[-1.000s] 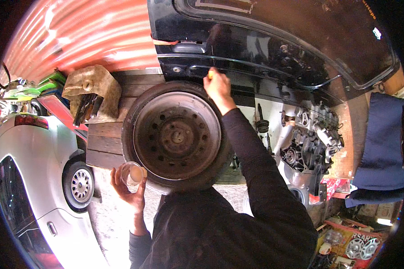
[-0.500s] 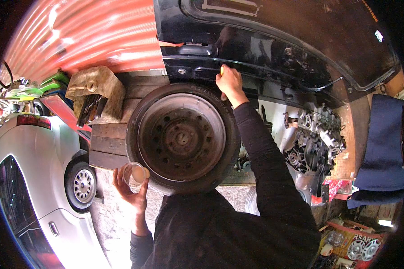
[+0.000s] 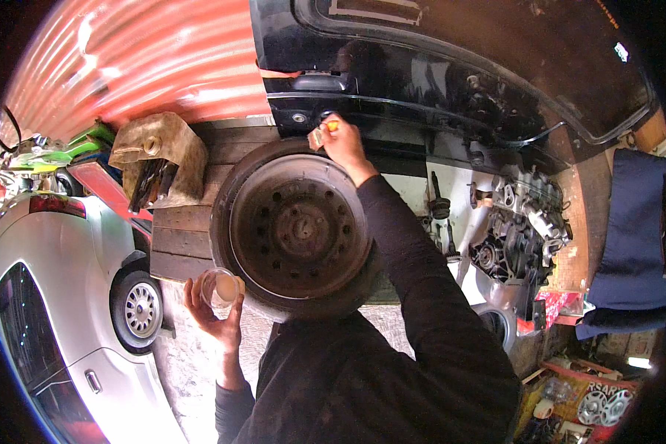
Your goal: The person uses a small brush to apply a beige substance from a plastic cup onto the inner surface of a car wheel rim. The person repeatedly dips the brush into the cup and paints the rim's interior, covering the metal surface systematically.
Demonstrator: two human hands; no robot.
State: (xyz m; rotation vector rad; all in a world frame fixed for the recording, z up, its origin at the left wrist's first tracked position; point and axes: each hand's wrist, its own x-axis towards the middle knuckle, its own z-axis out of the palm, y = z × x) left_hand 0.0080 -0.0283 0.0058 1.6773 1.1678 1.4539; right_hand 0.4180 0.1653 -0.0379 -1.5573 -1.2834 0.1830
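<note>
Filling the left side is a rounded silver-grey car [image 3: 89,292], well apart from the work; across the far side stands a glossy black painted metal panel [image 3: 459,85]. In front of the panel runs a rough brown wooden plank surface [image 3: 181,240], and on it, before the person, lies a wheel [image 3: 303,231] with a dull brown-grey steel rim facing up, ringed by a dark rubber tyre [image 3: 296,308]. Left of the wheel, a tan cut-open plastic can [image 3: 191,159] holds dark-handled tools.

The right hand [image 3: 348,152] is over the tyre's far edge, its grip curled closely round a small orange-and-pale tool [image 3: 317,139] that looks like a brush. The left hand [image 3: 220,324] is at the wheel's near left, its grip spread only as wide as the clear, round plastic cup [image 3: 218,290] it has hold of, with something pale and milky inside.

The step in hand appears to be coating the tyre from the cup. Whether the bristles touch the rubber cannot be told. The next move probably calls for an even stroke along the sidewall, the cup kept level and near for reloading.
</note>
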